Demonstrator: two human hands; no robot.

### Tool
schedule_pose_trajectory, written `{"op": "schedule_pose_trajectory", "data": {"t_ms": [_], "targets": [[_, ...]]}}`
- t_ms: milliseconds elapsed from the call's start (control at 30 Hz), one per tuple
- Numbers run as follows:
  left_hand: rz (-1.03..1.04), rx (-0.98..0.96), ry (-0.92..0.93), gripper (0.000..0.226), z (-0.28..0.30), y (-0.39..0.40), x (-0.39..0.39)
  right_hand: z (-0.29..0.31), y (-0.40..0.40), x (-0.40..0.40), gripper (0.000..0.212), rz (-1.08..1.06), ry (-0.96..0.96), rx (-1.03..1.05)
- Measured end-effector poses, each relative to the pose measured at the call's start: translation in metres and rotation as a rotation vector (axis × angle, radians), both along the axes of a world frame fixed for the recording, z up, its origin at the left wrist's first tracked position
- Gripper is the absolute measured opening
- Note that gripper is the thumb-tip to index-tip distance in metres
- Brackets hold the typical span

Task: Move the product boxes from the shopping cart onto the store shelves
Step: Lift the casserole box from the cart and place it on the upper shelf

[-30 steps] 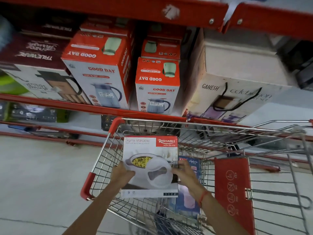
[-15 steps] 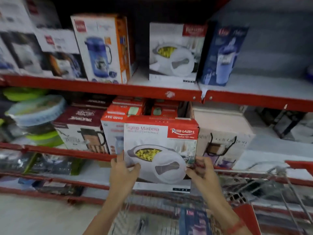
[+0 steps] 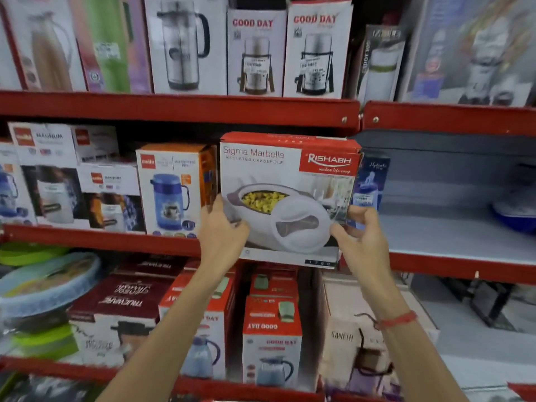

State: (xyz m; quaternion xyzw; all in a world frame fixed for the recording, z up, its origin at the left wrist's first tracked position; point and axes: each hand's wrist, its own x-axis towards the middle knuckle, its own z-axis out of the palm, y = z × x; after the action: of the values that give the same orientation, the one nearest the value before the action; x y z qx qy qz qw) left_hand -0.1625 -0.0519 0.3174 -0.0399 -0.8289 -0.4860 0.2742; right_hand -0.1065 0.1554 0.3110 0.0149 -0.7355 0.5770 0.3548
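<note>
A red and white Rishabh casserole box (image 3: 290, 181) is held up in front of the middle red shelf (image 3: 116, 239). My left hand (image 3: 222, 233) grips its lower left edge. My right hand (image 3: 359, 236) grips its lower right corner. The box hangs between an orange-topped blue flask box (image 3: 174, 190) on its left and a dark blue bottle box (image 3: 372, 184) on its right. Whether a similar casserole box stands behind it is hidden. The shopping cart is out of view.
The upper shelf (image 3: 179, 107) holds Good Day flask boxes (image 3: 255, 53). The lower shelf holds red Good Day jug boxes (image 3: 271, 338) and a Ganesh box (image 3: 353, 338). Bare grey shelf surface (image 3: 452, 233) lies to the right of the held box. Green and blue lidded dishes (image 3: 43, 280) sit lower left.
Both hands lifted the casserole box out of the cart and raised it to the middle shelf level. The view tilted up, so the cart dropped out of sight.
</note>
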Motion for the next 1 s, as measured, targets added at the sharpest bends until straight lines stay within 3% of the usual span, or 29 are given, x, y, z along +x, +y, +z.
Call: {"op": "schedule_pose_trajectory", "data": {"t_ms": [333, 767, 867, 1000], "targets": [[-0.104, -0.02, -0.123, 0.075, -0.007, 0.03, -0.08, -0.009, 0.029, -0.096, 0.031, -0.104, -0.065, 0.024], [-0.144, -0.159, -0.185, 0.078, -0.033, 0.019, -0.096, -0.028, 0.026, -0.108, 0.044, -0.137, -0.173, 0.097], [-0.104, -0.202, -0.06, 0.07, -0.04, 0.02, -0.073, -0.035, 0.019, -0.085, 0.051, -0.199, -0.111, 0.11], [-0.185, -0.217, 0.116, 0.051, -0.068, 0.027, -0.028, -0.061, 0.01, -0.035, 0.034, -0.195, -0.032, 0.111]]}}
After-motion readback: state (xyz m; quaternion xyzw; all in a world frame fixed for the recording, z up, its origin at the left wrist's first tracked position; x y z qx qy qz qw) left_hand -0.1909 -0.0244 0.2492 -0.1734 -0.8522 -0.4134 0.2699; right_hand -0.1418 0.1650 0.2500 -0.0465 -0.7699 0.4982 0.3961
